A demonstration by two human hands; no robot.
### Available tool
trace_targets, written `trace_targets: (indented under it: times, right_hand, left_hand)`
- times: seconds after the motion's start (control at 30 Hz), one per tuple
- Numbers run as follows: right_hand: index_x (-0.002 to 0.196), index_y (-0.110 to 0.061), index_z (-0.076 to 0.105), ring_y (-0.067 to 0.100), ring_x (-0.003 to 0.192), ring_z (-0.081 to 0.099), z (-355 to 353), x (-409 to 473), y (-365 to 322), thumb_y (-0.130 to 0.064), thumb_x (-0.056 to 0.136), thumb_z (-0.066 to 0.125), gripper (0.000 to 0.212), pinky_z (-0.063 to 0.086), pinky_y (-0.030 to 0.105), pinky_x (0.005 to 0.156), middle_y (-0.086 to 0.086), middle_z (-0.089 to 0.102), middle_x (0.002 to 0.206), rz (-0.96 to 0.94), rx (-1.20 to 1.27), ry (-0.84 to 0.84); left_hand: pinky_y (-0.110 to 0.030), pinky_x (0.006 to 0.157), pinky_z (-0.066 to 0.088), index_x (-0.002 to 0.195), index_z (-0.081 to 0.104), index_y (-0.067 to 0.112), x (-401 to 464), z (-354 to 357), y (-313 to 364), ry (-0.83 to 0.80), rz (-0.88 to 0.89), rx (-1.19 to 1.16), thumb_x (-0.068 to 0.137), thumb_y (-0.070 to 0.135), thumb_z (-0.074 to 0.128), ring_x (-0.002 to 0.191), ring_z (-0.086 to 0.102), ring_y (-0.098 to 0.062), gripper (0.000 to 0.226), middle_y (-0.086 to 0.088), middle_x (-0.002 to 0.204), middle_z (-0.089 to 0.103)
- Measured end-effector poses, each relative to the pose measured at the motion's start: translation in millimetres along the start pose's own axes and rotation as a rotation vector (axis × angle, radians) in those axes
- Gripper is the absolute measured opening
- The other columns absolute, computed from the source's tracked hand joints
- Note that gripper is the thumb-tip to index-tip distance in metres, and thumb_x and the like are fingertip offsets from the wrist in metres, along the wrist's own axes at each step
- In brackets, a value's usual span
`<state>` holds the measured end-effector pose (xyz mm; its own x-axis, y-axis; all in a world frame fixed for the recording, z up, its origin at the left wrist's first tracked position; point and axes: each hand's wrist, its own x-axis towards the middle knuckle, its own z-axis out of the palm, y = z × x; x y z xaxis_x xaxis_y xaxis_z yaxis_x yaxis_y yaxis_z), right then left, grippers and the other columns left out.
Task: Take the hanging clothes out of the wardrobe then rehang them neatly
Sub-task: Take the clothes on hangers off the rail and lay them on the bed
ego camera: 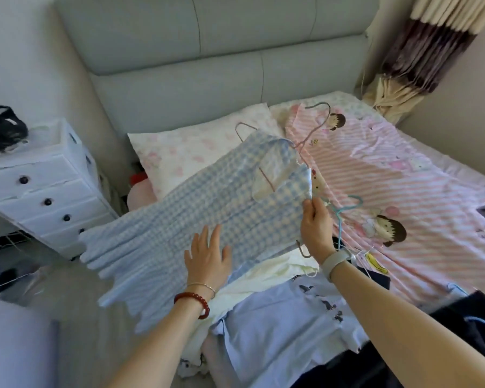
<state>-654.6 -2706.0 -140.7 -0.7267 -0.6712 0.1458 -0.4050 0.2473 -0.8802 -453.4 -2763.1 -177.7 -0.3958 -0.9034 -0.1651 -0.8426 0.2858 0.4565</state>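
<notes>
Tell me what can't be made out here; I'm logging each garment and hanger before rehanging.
- Pink hanger, head view: its shoulders are hidden inside the blue gingham dress.
- Cream garment: mostly covered by the dress, type unclear.
- Dark garment: cut off by the right and bottom edges.
- Right hand: its fingers pinch the dress's edge; whether they also hold the teal hanger cannot be told.
- Wardrobe: out of view.

A dress (185, 219) lies across the bed (403, 175), drawers (39, 191) to its left.
</notes>
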Motion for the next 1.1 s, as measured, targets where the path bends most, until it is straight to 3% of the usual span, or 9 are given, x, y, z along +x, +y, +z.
trace_targets:
  times: [0.17, 0.3, 0.37, 0.4, 0.47, 0.6, 0.8, 0.97, 1.1]
  right_hand:
    - [0.065, -0.014, 0.033, 0.013, 0.049, 0.030, 27.9, 37.9, 116.3, -0.017, 0.098, 0.034, 0.034, 0.022, 0.032, 0.051, -0.002, 0.034, 0.057, 0.113, -0.239, -0.004]
    - [0.077, -0.011, 0.043, 0.022, 0.056, 0.041, 39.5, 57.8, 202.4, -0.019, 0.098, 0.035, 0.023, 0.031, 0.035, 0.060, 0.001, 0.043, 0.064, 0.196, -0.337, 0.014]
    - [0.121, -0.016, 0.046, 0.035, 0.095, 0.053, 40.9, 59.0, 233.9, -0.028, 0.097, 0.038, 0.028, 0.040, 0.043, 0.076, 0.017, 0.055, 0.106, 0.242, -0.471, -0.121]
    - [0.140, -0.021, 0.028, 0.036, 0.120, 0.042, 41.2, 55.6, 246.4, -0.034, 0.097, 0.038, 0.046, 0.037, 0.047, 0.090, 0.019, 0.041, 0.134, 0.258, -0.616, -0.231]
    - [0.147, -0.023, 0.006, 0.030, 0.141, 0.013, 43.9, 42.6, 258.8, -0.038, 0.097, 0.032, 0.058, 0.020, 0.050, 0.108, 0.011, 0.009, 0.154, 0.197, -0.822, -0.426]
    - [0.147, -0.028, 0.006, 0.025, 0.144, -0.008, 52.4, 19.0, 253.4, -0.037, 0.099, 0.021, 0.051, 0.000, 0.054, 0.115, 0.004, -0.004, 0.156, 0.087, -0.854, -0.667]
    - [0.146, -0.019, 0.018, 0.023, 0.144, 0.000, 49.2, -25.4, 187.5, -0.030, 0.099, 0.027, 0.049, 0.003, 0.048, 0.116, 0.005, 0.009, 0.156, -0.017, -0.654, -0.618]
    - [0.143, -0.019, 0.026, 0.020, 0.143, 0.012, 31.4, -94.5, 130.7, -0.026, 0.098, 0.032, 0.046, 0.010, 0.043, 0.117, 0.001, 0.027, 0.151, -0.080, -0.539, -0.794]
    - [0.137, -0.017, 0.039, 0.019, 0.139, 0.024, 9.4, -163.2, 88.0, -0.023, 0.097, 0.035, 0.041, 0.017, 0.042, 0.114, -0.001, 0.041, 0.142, -0.121, -0.496, -0.903]
  left_hand:
    - [-0.051, 0.114, 0.008, 0.148, 0.001, 0.025, 36.1, 103.4, -29.8, -0.273, -0.053, 0.117, 0.100, 0.038, 0.023, 0.143, -0.004, -0.027, 0.054, -0.002, 0.156, -0.006]
    - [-0.052, 0.113, 0.004, 0.146, -0.005, 0.031, 57.8, 176.1, -55.0, -0.325, -0.049, 0.212, 0.099, 0.043, 0.017, 0.143, -0.008, -0.026, 0.054, 0.001, 0.156, -0.011]
    - [-0.052, 0.113, 0.006, 0.146, -0.005, 0.034, 66.2, 203.9, -62.5, -0.336, -0.033, 0.267, 0.098, 0.044, 0.015, 0.143, -0.006, -0.027, 0.052, 0.001, 0.156, -0.010]
    - [-0.053, 0.112, 0.005, 0.146, -0.005, 0.035, 68.6, 215.2, -64.5, -0.356, -0.033, 0.296, 0.098, 0.044, 0.014, 0.142, -0.007, -0.028, 0.052, 0.000, 0.156, -0.011]
    - [-0.054, 0.112, -0.001, 0.145, -0.007, 0.037, 70.4, 229.1, -64.7, -0.406, -0.066, 0.319, 0.098, 0.045, 0.012, 0.142, -0.013, -0.029, 0.051, 0.000, 0.155, -0.016]
    - [-0.056, 0.111, 0.000, 0.146, 0.006, 0.036, 71.2, 221.4, -56.4, -0.375, -0.111, 0.262, 0.099, 0.041, 0.014, 0.142, -0.009, -0.028, 0.048, 0.002, 0.156, -0.008]
    - [-0.051, 0.113, 0.000, 0.146, 0.018, 0.024, 37.8, 156.8, -45.7, -0.198, -0.147, 0.158, 0.100, 0.032, 0.027, 0.143, 0.002, -0.021, 0.048, -0.001, 0.156, 0.009]
    - [-0.049, 0.101, 0.038, 0.130, 0.048, 0.004, -52.3, 111.6, -49.2, 0.096, -0.188, 0.030, 0.093, 0.023, 0.038, 0.123, 0.046, -0.033, 0.042, -0.016, 0.132, 0.051]
    - [-0.040, 0.075, 0.051, 0.116, 0.057, 0.007, -146.9, 87.6, -46.1, 0.031, -0.111, 0.065, 0.086, 0.014, 0.048, 0.093, 0.060, -0.032, 0.032, -0.010, 0.107, 0.064]
